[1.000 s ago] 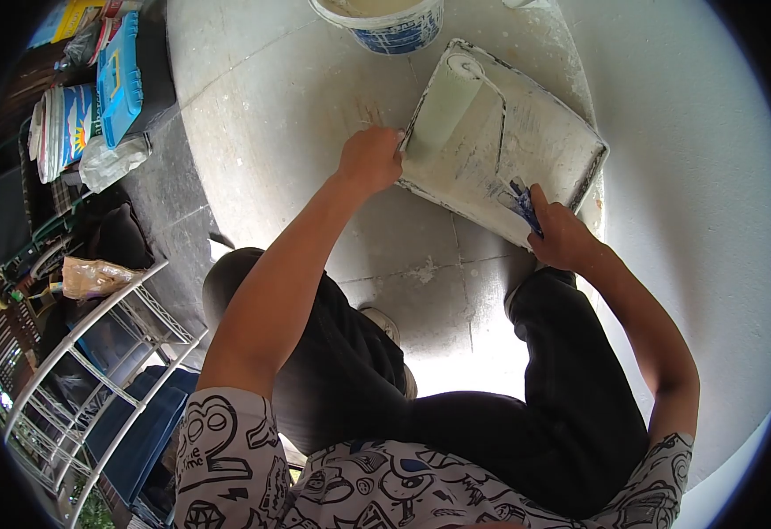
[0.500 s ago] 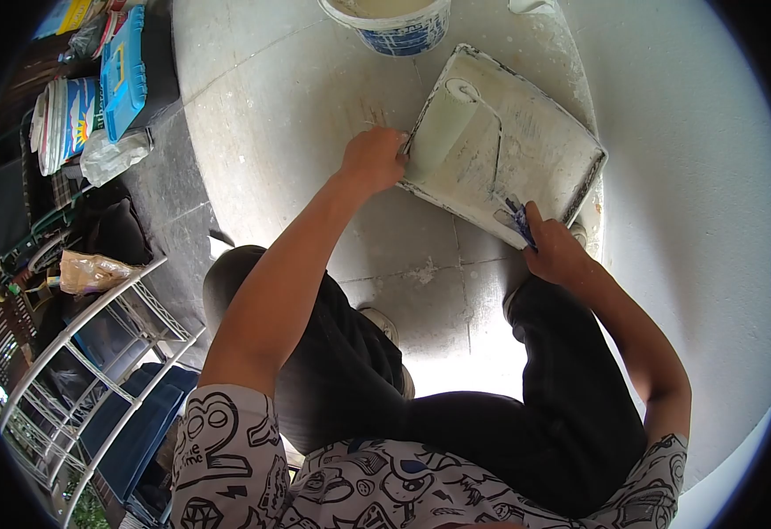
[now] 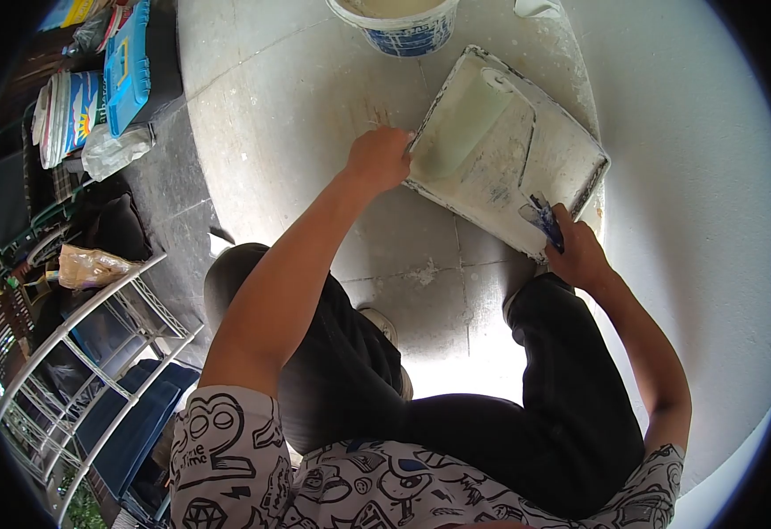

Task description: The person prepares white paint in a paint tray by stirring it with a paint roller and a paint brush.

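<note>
My left hand [image 3: 380,159] grips the left edge of a paint tray [image 3: 570,157] that lies on the floor. Fingers of my right hand [image 3: 577,252] are wrapped round the blue handle [image 3: 545,220] of a paint roller near the tray's lower right side. The pale roller sleeve [image 3: 471,123] rests in the left part of the tray, and its thin metal frame runs down to the handle. Smears of whitish paint cover the tray.
A paint bucket [image 3: 407,32] stands beyond the tray. To the right rises a white wall [image 3: 685,194]. On the left are a white metal rack [image 3: 94,353], a blue plastic case [image 3: 128,70] and a crumpled plastic bag [image 3: 114,152].
My right hand has moved a little to the right with the handle, and the roller sleeve has shifted right and slightly down in the tray. My left hand stays at the tray's edge.
</note>
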{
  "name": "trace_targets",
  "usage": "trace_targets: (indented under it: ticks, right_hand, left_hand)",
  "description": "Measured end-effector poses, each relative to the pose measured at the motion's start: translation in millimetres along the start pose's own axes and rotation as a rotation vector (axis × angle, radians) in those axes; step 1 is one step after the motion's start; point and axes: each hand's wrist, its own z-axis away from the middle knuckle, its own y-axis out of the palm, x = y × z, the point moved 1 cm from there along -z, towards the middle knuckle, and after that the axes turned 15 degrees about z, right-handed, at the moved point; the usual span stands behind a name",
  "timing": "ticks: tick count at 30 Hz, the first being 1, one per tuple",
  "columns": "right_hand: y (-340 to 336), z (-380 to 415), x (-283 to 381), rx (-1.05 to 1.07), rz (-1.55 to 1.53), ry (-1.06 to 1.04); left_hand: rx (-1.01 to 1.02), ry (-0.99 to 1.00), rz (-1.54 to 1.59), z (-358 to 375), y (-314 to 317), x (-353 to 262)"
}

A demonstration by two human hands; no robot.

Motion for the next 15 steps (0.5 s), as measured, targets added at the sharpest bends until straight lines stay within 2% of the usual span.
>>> trace_targets:
  ticks: [4, 9, 15]
  right_hand:
    - [-1.7, -6.6, 7.4, 0.091, -0.122, -0.043]
    - [10.1, -34.9, 2.3, 0.072, -0.033, -0.008]
    - [26.9, -29.4, -0.2, 0.013, 0.142, -0.036]
  left_hand:
    - [-0.012, 0.024, 0.006, 0.3, 1.5, -1.3]
    - [-0.012, 0.054, -0.042, -0.2, 3.3, -0.5]
    - [0.032, -0.002, -0.023, -0.4, -1.5, -8.8]
